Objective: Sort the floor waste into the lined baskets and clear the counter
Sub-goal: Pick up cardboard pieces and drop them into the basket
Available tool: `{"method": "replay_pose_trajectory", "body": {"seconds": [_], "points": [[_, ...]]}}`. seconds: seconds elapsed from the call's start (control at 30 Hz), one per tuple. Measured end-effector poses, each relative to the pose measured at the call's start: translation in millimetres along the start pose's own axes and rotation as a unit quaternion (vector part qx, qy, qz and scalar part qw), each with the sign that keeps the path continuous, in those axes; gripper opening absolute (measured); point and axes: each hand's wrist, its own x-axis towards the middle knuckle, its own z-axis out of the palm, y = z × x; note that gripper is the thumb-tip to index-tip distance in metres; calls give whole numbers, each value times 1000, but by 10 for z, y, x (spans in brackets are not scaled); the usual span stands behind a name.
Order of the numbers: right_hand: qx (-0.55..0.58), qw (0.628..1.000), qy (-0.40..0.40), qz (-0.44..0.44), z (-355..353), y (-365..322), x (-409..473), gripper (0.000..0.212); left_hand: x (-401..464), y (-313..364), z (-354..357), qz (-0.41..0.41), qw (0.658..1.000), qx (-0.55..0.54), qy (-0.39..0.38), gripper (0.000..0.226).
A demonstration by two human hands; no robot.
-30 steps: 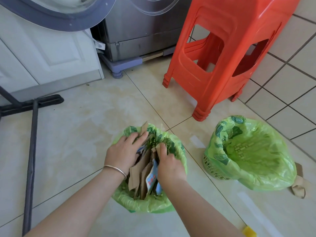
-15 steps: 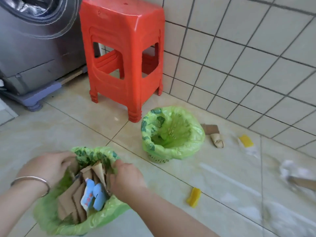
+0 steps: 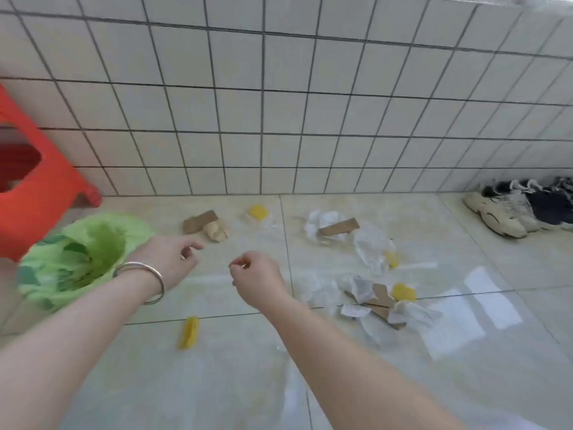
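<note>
Both hands empty, fingers loosely curled: left hand (image 3: 172,259) beside the basket (image 3: 74,259) at left, right hand (image 3: 259,279) mid-frame. Grab the cardboard (image 3: 200,221) above center first; yellow scrap (image 3: 188,333) at lower center next.

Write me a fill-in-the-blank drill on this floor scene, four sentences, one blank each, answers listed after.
1. The basket beside the left hand is lined with a ____ bag.
2. The stool at the left edge is coloured ____.
3. The bracelet sits on the ____ wrist.
4. Against the wall at far right stand several ____.

Missing words: green; red-orange; left; shoes
</note>
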Motion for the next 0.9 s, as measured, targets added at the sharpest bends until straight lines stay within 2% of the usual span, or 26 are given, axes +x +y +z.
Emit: {"method": "replay_pose_trajectory", "body": {"seconds": [0.2,0.33,0.47,0.57,0.63,0.73,0.9], "points": [[-18,994,72,81,-1390,1044,99,28,228,1429,704,83,994,-22,-67,16],[-39,978,107,175,-1957,1800,292,21,403,1788,1254,93,988,-16,-123,18],[-77,955,148,246,-2255,2448,622,30,671,1934,1825,57,981,-56,-176,20],[-129,949,125,259,-2301,2828,840,31,876,2040,2267,66,973,-59,-213,24],[-180,945,83,261,-2254,3062,970,31,989,2123,2550,61,968,-76,-232,25],[-258,929,28,264,-2112,3425,1175,21,1114,2240,2944,43,958,-99,-265,27],[-405,893,2,193,-1879,3930,1485,30,1285,2379,3499,75,951,-51,-295,32]]}}
